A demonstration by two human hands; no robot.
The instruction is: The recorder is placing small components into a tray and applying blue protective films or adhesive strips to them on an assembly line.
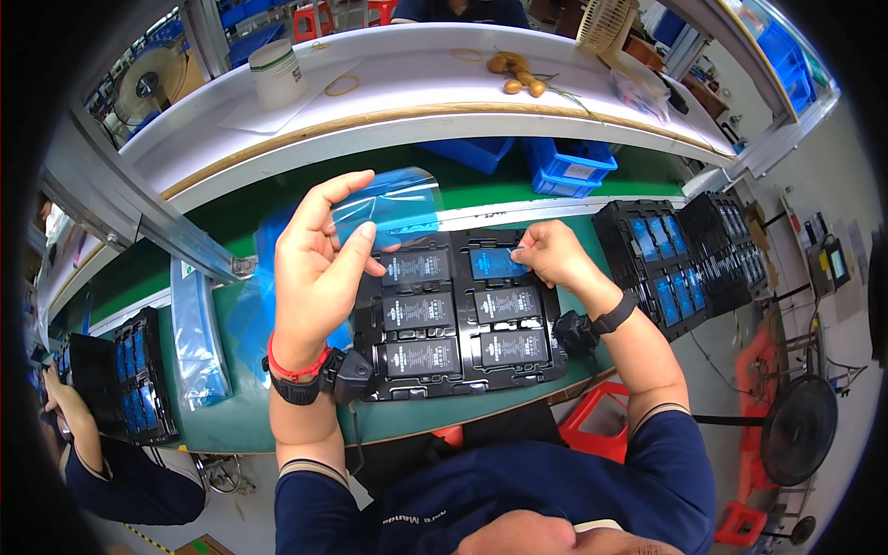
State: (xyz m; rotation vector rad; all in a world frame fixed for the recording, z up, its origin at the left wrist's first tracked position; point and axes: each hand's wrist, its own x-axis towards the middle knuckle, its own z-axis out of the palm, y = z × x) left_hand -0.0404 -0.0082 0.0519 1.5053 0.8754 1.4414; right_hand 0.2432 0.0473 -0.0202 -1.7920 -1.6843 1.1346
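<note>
My left hand [319,268] holds a curled, see-through blue film sheet [402,205] between thumb and fingers, above the far left of a black plastic tray [460,381]. Flat black battery packs [418,312] lie in the tray's pockets, in two columns. Over the far right battery lies a small blue film piece [493,264]. My right hand [561,256] is closed in a pinch at that piece's right edge; its fingertips partly hide the corner. The other batteries in this tray look bare and dark.
Right of my tray stand black trays [652,245] with blue-covered batteries. Loose blue films and clear bags [197,342] lie to the left. Blue bins [569,166] sit under the white shelf [398,83]. A co-worker's arm [79,425] shows at far left beside another tray [139,384].
</note>
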